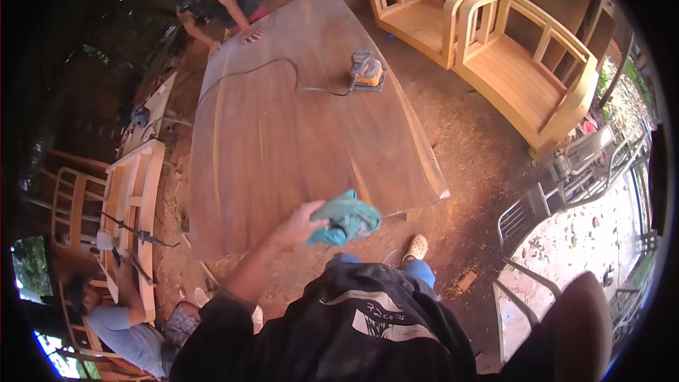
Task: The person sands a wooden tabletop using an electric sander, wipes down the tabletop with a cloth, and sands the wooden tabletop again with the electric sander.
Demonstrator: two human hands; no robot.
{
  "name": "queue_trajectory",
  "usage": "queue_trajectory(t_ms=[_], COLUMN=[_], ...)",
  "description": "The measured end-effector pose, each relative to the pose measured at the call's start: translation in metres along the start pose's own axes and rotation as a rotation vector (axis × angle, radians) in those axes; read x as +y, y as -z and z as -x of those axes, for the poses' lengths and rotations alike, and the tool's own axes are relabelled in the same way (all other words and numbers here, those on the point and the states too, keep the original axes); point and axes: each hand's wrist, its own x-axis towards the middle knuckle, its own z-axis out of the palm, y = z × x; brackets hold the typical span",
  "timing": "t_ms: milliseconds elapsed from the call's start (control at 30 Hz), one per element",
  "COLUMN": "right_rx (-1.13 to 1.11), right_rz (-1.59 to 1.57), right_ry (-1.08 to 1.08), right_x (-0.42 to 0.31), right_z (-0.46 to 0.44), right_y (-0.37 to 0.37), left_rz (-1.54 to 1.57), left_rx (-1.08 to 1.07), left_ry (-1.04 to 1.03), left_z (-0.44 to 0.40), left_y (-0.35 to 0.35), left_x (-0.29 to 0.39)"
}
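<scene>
My left hand [305,222] is closed on a bunched teal rag [344,218], held at the near edge of a large brown wooden tabletop [276,148]. Whether the rag touches the wood I cannot tell. An orange and grey electric sander [366,71] sits near the tabletop's right edge, its dark cord [296,74] running left across the surface. Of my right arm [583,311] only a part shows at the lower right; the hand is out of view.
Across the table a person [230,3] leans with hands on its far edge. Another person [124,325] sits at lower left beside a wooden frame [134,191]. Wooden benches [516,64] stand at upper right. Metal chairs [530,205] and a pale, littered table [566,247] are at right.
</scene>
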Motion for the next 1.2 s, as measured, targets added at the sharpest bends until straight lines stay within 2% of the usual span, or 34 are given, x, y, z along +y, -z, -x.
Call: queue_trajectory(t_ms=[100,133,233,300,333,367,400,433,467,500,567,633,667,700,767,800,833,867,900,933,967,1000,1067,1100,1133,1200], right_rx=[-0.106,-0.141,-0.336,-0.558,-0.671,-0.775,-0.804,-0.859,-0.890,-0.911,-0.936,-0.903,-0.881,-0.902,-0.961,-0.957,-0.972,-0.976,-0.886,-0.783,-0.783,-0.784,-0.796,-0.799,-0.796,-0.850], right_rz=[-0.119,-0.151,-0.238,-0.313,-0.460,-0.376,-0.337,-0.398,-0.502,-0.451,-0.482,-0.399,-0.499,-0.433,-0.363,-0.369,-0.353,-0.327,-0.220,-0.120,-0.036,0.180,0.563,0.754,0.760,0.722], right_ry=[0.054,0.053,0.023,0.008,0.134,0.004,-0.111,-0.168,-0.295,-0.317,-0.345,-0.228,-0.158,-0.073,0.062,0.153,0.211,0.270,0.483,0.691,0.754,0.673,0.474,0.368,0.343,0.313], right_x=[-0.056,-0.074,-0.126,-0.141,-0.130,-0.104,-0.062,-0.054,-0.049,-0.055,-0.092,-0.136,-0.140,-0.168,-0.232,-0.257,-0.269,-0.289,-0.303,-0.316,-0.336,-0.353,-0.392,-0.404,-0.410,-0.402], right_z=[-0.012,-0.011,0.031,0.091,0.127,0.162,0.198,0.224,0.247,0.261,0.268,0.256,0.252,0.243,0.227,0.222,0.216,0.213,0.210,0.208,0.209,0.212,0.221,0.229,0.230,0.218], right_y=[-0.069,-0.091,-0.161,-0.210,-0.237,-0.256,-0.272,-0.271,-0.270,-0.267,-0.271,-0.301,-0.328,-0.353,-0.407,-0.440,-0.478,-0.516,-0.560,-0.603,-0.638,-0.667,-0.709,-0.723,-0.726,-0.734], left_rz=[-0.138,-0.400,-0.582,-0.615,-0.629,-0.642,-0.609,-0.581,-0.639,-0.694,-0.690,-0.679,-0.675,-0.600,-0.603,-0.497,-0.505,-0.597,-0.639,-0.841,-0.790,-0.788,-0.918,-0.858,-0.794,-0.709], left_rx=[0.195,0.261,0.251,0.166,0.124,0.076,0.064,0.049,0.140,0.231,0.240,0.145,0.167,0.197,0.425,0.556,0.793,0.926,0.986,1.119,1.101,1.116,1.242,1.208,1.171,1.075], left_ry=[0.029,0.209,0.055,-0.065,-0.118,-0.172,-0.192,-0.219,-0.262,-0.311,-0.460,-0.616,-0.672,-0.667,-0.539,-0.460,-0.404,-0.278,-0.196,-0.046,0.111,0.353,0.624,0.729,0.833,0.867], left_z=[-0.008,-0.007,-0.027,-0.055,-0.070,-0.085,-0.105,-0.130,-0.153,-0.176,-0.212,-0.251,-0.269,-0.287,-0.299,-0.288,-0.277,-0.261,-0.240,-0.206,-0.172,-0.136,-0.077,-0.052,-0.026,0.007], left_y=[0.015,0.015,0.015,0.006,-0.002,-0.012,-0.028,-0.047,-0.070,-0.090,-0.094,-0.070,-0.053,-0.030,0.044,0.095,0.133,0.172,0.210,0.239,0.262,0.271,0.262,0.248,0.234,0.198], left_x=[0.008,0.019,0.028,0.020,0.020,0.020,0.009,-0.010,-0.027,-0.039,-0.034,-0.024,-0.027,-0.033,-0.062,-0.071,-0.099,-0.133,-0.177,-0.213,-0.259,-0.291,-0.358,-0.377,-0.389,-0.379])
